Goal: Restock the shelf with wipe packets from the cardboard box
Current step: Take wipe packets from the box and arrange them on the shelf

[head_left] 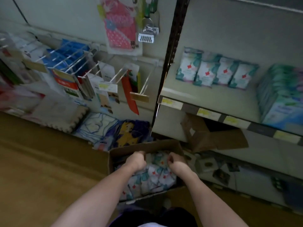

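An open cardboard box stands on the floor below me, filled with several white and teal wipe packets marked with red crosses. Both my hands are down inside it. My left hand has its fingers curled down among the packets at the box's far left. My right hand is curled over the packets at the far right. What each hand holds is hidden by the fingers. On the grey shelf up to the right, a row of matching wipe packets stands upright.
Larger teal packs fill the shelf's right end. A second open cardboard box sits under that shelf. To the left, wire hooks hold hanging goods, with foam mats and packaged items on the floor level.
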{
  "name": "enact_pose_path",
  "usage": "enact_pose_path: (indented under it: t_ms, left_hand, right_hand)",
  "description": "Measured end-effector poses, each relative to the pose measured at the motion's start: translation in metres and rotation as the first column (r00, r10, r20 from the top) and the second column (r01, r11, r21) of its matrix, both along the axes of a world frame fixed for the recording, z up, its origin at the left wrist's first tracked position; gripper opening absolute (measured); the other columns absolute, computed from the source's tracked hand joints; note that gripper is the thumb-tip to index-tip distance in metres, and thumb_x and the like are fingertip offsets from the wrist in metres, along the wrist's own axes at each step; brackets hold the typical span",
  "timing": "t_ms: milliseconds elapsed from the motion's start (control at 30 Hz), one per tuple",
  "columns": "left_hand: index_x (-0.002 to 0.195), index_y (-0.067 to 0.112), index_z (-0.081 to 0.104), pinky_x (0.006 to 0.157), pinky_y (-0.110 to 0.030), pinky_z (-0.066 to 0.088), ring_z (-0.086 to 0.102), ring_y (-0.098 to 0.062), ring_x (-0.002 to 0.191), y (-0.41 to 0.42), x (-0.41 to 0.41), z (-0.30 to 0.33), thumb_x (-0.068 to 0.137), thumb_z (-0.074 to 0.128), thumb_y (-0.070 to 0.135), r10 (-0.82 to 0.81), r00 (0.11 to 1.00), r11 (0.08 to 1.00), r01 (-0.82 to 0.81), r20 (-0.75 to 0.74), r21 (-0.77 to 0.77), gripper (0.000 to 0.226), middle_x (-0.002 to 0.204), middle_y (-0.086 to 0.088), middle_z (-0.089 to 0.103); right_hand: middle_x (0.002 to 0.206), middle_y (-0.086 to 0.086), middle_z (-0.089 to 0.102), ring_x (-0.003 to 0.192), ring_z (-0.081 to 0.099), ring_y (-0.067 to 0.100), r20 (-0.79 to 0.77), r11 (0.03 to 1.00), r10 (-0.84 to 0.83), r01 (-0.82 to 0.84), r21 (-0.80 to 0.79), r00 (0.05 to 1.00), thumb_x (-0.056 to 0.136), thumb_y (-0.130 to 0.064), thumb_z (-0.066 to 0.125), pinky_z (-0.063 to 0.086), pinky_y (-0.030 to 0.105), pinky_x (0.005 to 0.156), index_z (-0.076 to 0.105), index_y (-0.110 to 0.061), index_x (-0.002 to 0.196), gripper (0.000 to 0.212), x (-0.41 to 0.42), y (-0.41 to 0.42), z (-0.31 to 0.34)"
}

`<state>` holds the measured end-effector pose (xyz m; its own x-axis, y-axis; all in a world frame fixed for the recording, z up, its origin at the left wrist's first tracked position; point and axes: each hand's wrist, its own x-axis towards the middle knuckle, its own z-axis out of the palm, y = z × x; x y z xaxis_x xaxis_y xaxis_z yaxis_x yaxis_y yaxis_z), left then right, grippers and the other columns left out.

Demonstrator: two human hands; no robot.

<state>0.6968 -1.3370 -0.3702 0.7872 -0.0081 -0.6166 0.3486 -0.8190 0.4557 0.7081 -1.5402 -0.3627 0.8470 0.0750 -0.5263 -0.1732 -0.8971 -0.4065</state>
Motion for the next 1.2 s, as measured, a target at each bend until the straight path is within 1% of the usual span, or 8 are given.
enact_pose_path:
  t_ms: [133,333,400,467,700,967,1067,1200]
  left_hand:
    - [0.124,0.026,0.057,0.078,-0.035,0.056,0.064,-0.025,0.093,-0.002,-0.011,-0.014,0.092,0.055,0.031,0.035,0.999,0.999,-0.035,-0.016,-0.006,0.032,0.114,-0.005,0.065]
    - [0.127,0.019,0.057,0.078,-0.029,0.048,0.061,-0.030,0.103,-0.010,-0.018,-0.029,0.091,0.056,0.017,0.148,0.988,0.986,-0.145,-0.034,0.075,0.036,0.119,-0.010,0.064]
    - [0.117,0.014,0.060,0.080,-0.034,0.052,0.061,-0.032,0.101,-0.012,-0.019,-0.033,0.091,0.055,0.016,0.183,0.983,0.980,-0.179,-0.034,0.085,0.027,0.114,-0.013,0.065]
    - [0.106,0.011,0.062,0.082,-0.038,0.053,0.062,-0.034,0.099,-0.016,-0.020,-0.037,0.090,0.054,0.017,0.204,0.978,0.974,-0.200,-0.034,0.106,0.019,0.107,-0.015,0.066]
    - [0.100,0.013,0.063,0.085,-0.039,0.052,0.061,-0.030,0.096,-0.023,-0.017,-0.047,0.090,0.057,0.018,0.158,0.985,0.982,-0.150,-0.067,0.116,0.013,0.103,-0.012,0.066]
    - [0.106,0.008,0.060,0.076,-0.030,0.044,0.061,-0.029,0.101,-0.018,0.011,-0.098,0.098,0.043,0.018,-0.190,0.965,0.960,0.221,-0.181,0.174,0.021,0.110,-0.014,0.064]
    - [0.119,0.006,0.058,0.089,-0.031,0.043,0.058,-0.027,0.113,-0.005,0.014,-0.131,0.099,0.042,0.015,-0.367,0.906,0.903,0.401,-0.211,0.154,0.026,0.123,-0.015,0.061]
    - [0.141,0.006,0.041,0.108,-0.025,0.025,0.042,-0.024,0.134,0.012,0.015,-0.171,0.103,0.037,0.016,-0.472,0.854,0.856,0.504,-0.221,0.120,0.040,0.144,-0.012,0.045]
  right_hand:
    - [0.109,0.004,0.064,0.090,0.061,0.021,-0.043,0.997,-0.069,0.070,0.032,0.997,0.099,-0.028,0.044,0.051,0.031,0.081,0.059,-0.024,0.113,0.020,-0.014,-0.006,-0.026]
    - [0.117,0.010,0.063,0.110,0.059,0.028,-0.151,0.997,-0.067,0.073,0.035,0.986,0.099,-0.033,0.044,0.047,0.032,0.089,0.058,-0.017,0.114,0.026,-0.013,-0.004,-0.067]
    - [0.117,0.011,0.063,0.112,0.058,0.029,-0.183,0.998,-0.043,0.049,0.029,0.982,0.098,-0.030,0.045,0.045,0.031,0.089,0.058,-0.018,0.103,0.018,-0.013,-0.002,-0.078]
    - [0.121,0.013,0.062,0.114,0.057,0.029,-0.202,0.999,-0.019,0.025,0.031,0.979,0.099,-0.027,0.042,0.045,0.031,0.091,0.059,-0.014,0.110,0.024,-0.014,-0.001,-0.090]
    - [0.121,0.013,0.063,0.112,0.058,0.029,-0.290,0.995,-0.027,0.055,0.088,0.957,0.098,-0.023,0.044,0.045,0.029,0.088,0.059,-0.012,0.111,0.023,-0.020,0.004,-0.107]
    - [0.128,0.013,0.059,0.117,0.055,0.029,-0.374,0.965,-0.185,0.241,0.109,0.909,0.099,-0.021,0.044,0.044,0.032,0.095,0.057,-0.011,0.123,0.030,-0.025,0.025,-0.141]
    - [0.133,0.014,0.057,0.120,0.055,0.030,-0.418,0.945,-0.253,0.315,0.085,0.873,0.100,-0.023,0.042,0.044,0.033,0.098,0.051,-0.010,0.133,0.037,-0.029,0.044,-0.158]
    - [0.127,0.014,0.058,0.113,0.057,0.031,-0.437,0.930,-0.308,0.365,0.050,0.845,0.097,-0.020,0.047,0.047,0.034,0.090,0.058,-0.009,0.121,0.028,-0.035,0.070,-0.187]
